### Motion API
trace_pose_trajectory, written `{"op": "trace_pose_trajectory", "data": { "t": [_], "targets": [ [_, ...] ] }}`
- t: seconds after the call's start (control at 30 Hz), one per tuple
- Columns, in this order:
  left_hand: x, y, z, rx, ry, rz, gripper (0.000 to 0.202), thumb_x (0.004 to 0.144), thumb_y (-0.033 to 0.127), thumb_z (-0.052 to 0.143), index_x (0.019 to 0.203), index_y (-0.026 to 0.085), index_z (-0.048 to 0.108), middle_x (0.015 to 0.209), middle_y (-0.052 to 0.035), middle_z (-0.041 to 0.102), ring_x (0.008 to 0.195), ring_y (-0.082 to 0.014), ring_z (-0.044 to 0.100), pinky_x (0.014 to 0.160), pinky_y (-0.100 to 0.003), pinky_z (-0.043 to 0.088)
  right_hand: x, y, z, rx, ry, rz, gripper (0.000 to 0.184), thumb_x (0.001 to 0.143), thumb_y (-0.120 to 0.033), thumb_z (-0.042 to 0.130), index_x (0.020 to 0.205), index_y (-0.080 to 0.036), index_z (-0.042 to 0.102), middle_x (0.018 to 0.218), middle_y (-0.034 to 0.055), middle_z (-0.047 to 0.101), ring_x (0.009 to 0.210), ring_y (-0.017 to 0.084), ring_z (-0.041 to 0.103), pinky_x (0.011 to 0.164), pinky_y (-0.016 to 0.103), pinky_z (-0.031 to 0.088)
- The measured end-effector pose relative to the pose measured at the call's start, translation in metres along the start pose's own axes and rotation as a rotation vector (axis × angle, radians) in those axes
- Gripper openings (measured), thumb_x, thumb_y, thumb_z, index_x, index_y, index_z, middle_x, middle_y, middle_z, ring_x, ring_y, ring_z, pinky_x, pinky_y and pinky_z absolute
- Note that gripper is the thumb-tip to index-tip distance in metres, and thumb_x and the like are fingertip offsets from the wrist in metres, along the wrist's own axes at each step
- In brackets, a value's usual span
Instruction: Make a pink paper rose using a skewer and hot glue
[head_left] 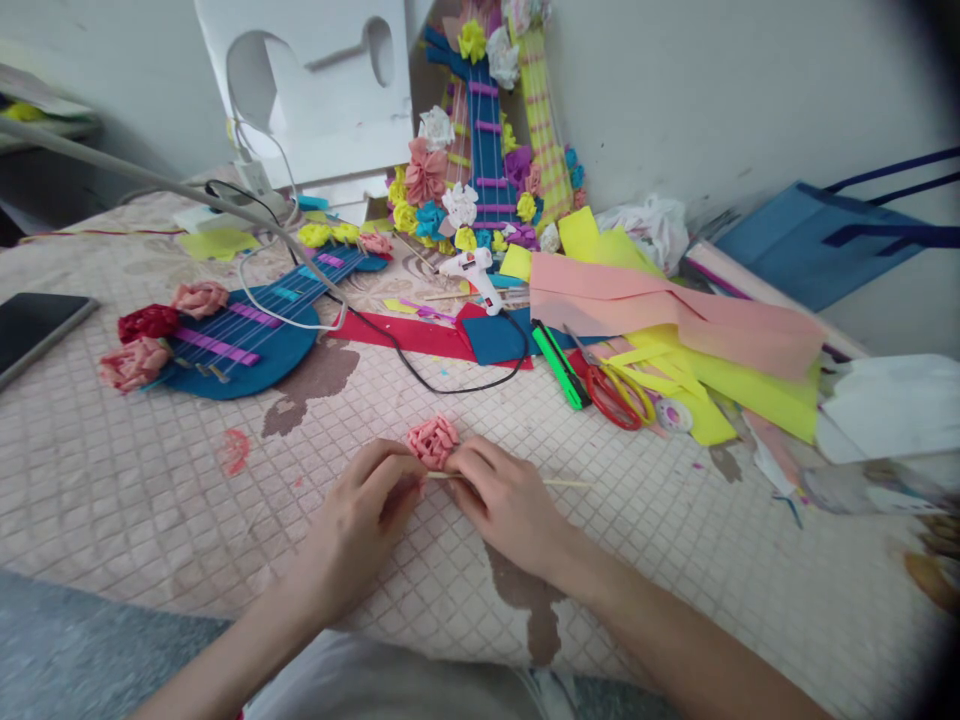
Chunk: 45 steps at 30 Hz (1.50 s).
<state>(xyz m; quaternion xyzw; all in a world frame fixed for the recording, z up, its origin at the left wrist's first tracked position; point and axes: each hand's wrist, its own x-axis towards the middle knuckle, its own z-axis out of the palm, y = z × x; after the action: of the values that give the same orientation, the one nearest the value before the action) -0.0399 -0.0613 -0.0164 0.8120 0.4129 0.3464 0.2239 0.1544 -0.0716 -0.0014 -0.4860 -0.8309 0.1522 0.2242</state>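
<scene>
Between my two hands, just over the table, is a pink fabric or paper flower [432,441] with folded petals. My left hand [375,495] pinches at its lower left, fingertips curled in. From the other side my right hand [504,500] grips a thin wooden stick [566,484], whose end sticks out to the right under the palm. The stick's other end shows between the hands, below the flower. Exactly how the flower meets the stick is hidden by my fingers.
A blue craft guitar [292,335] with flowers lies at the left, near a phone [41,330]. Beyond are a glue gun [474,270] with a black cord, a green box cutter [559,365], red-and-yellow scissors [615,395], and pink sheets [660,300]. Decorated guitars [486,150] lean behind.
</scene>
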Motion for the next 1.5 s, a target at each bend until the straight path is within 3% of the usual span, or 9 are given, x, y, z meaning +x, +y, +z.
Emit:
{"op": "trace_pose_trajectory", "data": {
  "t": [0.47,0.6,0.77,1.0,1.2,1.5],
  "targets": [
    [-0.007,-0.002,0.000,0.157,-0.015,0.040,0.005,0.090,0.020,0.054,0.093,0.020,0.058,0.093,-0.0041,0.058,0.084,-0.0181,0.057,0.073,-0.033,0.049,0.001,-0.002,-0.001,0.016,-0.013,0.008,0.014,0.096,-0.021,0.042,0.096,-0.018,0.056,0.094,0.0048,0.059,0.083,0.015,0.057,0.068,0.026,0.046],
    [-0.008,0.001,0.002,0.175,0.031,0.037,0.004,0.090,0.018,0.052,0.089,0.019,0.055,0.085,-0.0028,0.059,0.078,-0.0177,0.056,0.068,-0.032,0.047,0.000,-0.001,-0.001,0.006,-0.017,0.008,0.014,0.096,-0.020,0.043,0.096,-0.019,0.056,0.094,0.0046,0.059,0.082,0.015,0.057,0.067,0.026,0.046],
    [-0.007,0.005,0.003,0.124,0.042,0.004,0.009,0.090,0.014,0.049,0.090,0.019,0.056,0.079,-0.0005,0.060,0.072,-0.0153,0.057,0.065,-0.028,0.045,0.001,-0.001,0.000,0.002,-0.030,0.013,0.013,0.095,-0.018,0.044,0.096,-0.018,0.057,0.094,0.0047,0.059,0.083,0.015,0.057,0.068,0.026,0.046],
    [-0.008,0.007,0.001,-0.083,0.019,-0.134,0.011,0.090,0.015,0.050,0.095,0.021,0.057,0.086,0.0009,0.063,0.076,-0.0122,0.061,0.067,-0.024,0.049,0.001,-0.002,-0.001,-0.004,-0.025,0.011,0.013,0.095,-0.018,0.043,0.096,-0.018,0.057,0.094,0.0047,0.059,0.083,0.015,0.057,0.067,0.026,0.045],
    [-0.012,0.002,-0.001,-0.028,0.032,-0.075,0.010,0.089,0.014,0.051,0.094,0.021,0.057,0.088,-0.0010,0.061,0.078,-0.0134,0.060,0.065,-0.024,0.050,0.001,-0.003,-0.002,0.010,-0.017,0.006,0.013,0.095,-0.018,0.043,0.095,-0.018,0.057,0.094,0.0047,0.059,0.082,0.015,0.057,0.068,0.026,0.046],
    [-0.006,-0.001,0.001,0.159,0.066,0.051,0.011,0.092,0.019,0.052,0.101,0.021,0.058,0.098,-0.0041,0.060,0.090,-0.0182,0.058,0.077,-0.032,0.049,0.001,-0.005,0.000,-0.002,-0.015,-0.018,0.012,0.094,-0.018,0.044,0.094,-0.019,0.056,0.094,0.0052,0.060,0.082,0.016,0.058,0.069,0.027,0.047]
  ]
}}
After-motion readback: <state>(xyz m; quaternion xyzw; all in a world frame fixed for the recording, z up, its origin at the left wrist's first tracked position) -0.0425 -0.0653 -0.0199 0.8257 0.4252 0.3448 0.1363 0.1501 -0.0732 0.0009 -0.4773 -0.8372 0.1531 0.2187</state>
